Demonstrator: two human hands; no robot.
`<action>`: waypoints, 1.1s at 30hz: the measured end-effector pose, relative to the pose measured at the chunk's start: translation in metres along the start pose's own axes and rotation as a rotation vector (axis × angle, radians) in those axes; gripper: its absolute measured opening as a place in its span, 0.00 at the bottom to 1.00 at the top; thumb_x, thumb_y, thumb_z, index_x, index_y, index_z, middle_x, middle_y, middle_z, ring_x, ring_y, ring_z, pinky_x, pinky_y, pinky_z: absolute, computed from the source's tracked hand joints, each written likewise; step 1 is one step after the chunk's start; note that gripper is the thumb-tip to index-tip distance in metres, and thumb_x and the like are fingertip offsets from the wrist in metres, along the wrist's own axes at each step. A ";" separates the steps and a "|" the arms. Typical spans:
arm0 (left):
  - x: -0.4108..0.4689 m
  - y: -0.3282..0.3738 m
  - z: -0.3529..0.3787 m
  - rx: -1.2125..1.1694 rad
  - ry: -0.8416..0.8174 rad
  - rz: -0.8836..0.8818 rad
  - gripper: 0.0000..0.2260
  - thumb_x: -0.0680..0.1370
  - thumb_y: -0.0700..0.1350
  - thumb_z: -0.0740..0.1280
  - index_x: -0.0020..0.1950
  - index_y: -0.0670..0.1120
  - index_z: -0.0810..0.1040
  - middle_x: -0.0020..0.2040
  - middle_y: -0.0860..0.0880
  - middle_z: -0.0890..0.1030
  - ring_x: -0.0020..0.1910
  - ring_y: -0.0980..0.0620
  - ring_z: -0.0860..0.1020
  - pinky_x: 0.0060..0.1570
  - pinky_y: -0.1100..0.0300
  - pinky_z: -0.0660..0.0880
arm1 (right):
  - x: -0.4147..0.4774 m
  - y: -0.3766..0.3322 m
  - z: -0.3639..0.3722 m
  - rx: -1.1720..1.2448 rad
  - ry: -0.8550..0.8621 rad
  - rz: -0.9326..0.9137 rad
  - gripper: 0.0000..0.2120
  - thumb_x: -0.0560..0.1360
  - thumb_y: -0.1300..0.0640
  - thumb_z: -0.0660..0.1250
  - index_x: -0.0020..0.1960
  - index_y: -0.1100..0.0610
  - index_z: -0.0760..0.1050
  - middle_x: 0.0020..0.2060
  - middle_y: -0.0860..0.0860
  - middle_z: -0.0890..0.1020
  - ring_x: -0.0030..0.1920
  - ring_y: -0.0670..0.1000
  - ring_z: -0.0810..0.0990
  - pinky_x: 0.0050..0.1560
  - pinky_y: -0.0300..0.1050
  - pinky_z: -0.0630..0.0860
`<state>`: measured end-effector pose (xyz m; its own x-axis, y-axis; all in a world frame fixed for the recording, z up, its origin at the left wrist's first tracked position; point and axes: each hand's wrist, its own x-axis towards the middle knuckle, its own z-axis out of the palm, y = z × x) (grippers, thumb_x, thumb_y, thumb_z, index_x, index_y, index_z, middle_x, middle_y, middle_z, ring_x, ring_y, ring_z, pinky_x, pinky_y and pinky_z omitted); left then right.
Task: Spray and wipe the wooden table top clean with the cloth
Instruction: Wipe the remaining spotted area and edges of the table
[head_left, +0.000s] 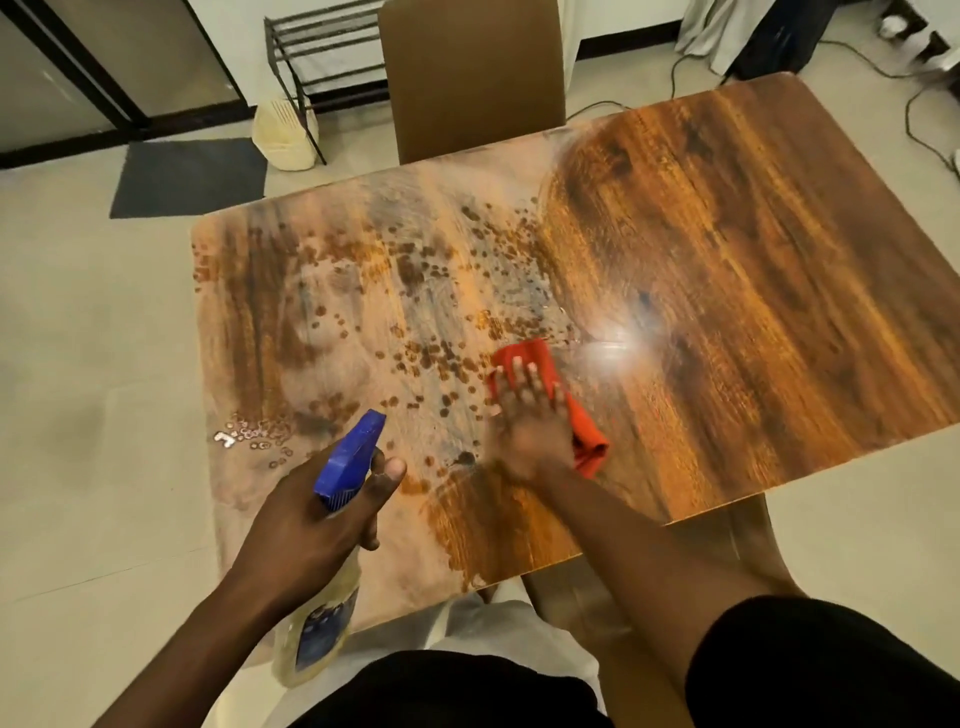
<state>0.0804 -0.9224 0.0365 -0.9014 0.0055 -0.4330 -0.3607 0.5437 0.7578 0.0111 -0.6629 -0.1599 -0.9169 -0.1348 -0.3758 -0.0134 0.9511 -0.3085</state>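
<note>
We see that both our forearms are bare, with our left hand (311, 525) and our right hand (530, 431) uncovered and without rings, a short black sleeve (831, 670) on the right upper arm, and black clothing (452, 691) over our body.

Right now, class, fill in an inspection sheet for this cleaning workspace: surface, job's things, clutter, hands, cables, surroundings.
Surface: wooden table top, right part dark and glossy, left part hazy with spray droplets and smears.
Job's things: red cloth flat on the table; spray bottle with blue trigger head, held above the near left edge.
Clutter: nothing seen on the table top.
Hands: left hand gripping the spray bottle's neck; right hand pressed on the cloth, motion-blurred.
Cables: dark cables on the floor beyond the far right corner.
Surroundings: brown chair at the far side, grey mat, black metal rack, pale container on the floor.
</note>
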 end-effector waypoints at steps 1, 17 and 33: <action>0.002 0.000 -0.003 -0.007 -0.002 0.002 0.23 0.73 0.76 0.66 0.52 0.58 0.81 0.32 0.45 0.87 0.31 0.51 0.88 0.48 0.48 0.82 | -0.009 -0.022 0.012 -0.006 -0.033 -0.103 0.33 0.88 0.40 0.44 0.87 0.48 0.34 0.85 0.52 0.32 0.84 0.54 0.29 0.82 0.60 0.28; 0.046 -0.025 -0.028 0.025 -0.186 0.094 0.33 0.66 0.85 0.61 0.45 0.57 0.79 0.33 0.48 0.87 0.28 0.57 0.86 0.40 0.55 0.79 | -0.108 0.048 0.022 -0.153 -0.008 0.072 0.30 0.88 0.35 0.40 0.86 0.38 0.35 0.86 0.43 0.37 0.87 0.50 0.37 0.85 0.57 0.41; 0.082 -0.010 -0.029 -0.011 -0.044 0.054 0.13 0.76 0.72 0.67 0.45 0.65 0.81 0.33 0.47 0.87 0.30 0.53 0.87 0.43 0.53 0.81 | 0.106 0.006 -0.038 0.081 0.130 0.287 0.34 0.87 0.35 0.38 0.87 0.48 0.34 0.85 0.52 0.32 0.85 0.57 0.31 0.85 0.64 0.40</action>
<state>0.0027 -0.9520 0.0077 -0.9084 0.0716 -0.4118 -0.3145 0.5320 0.7862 -0.1013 -0.6607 -0.1681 -0.9221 0.1773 -0.3440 0.2799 0.9194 -0.2764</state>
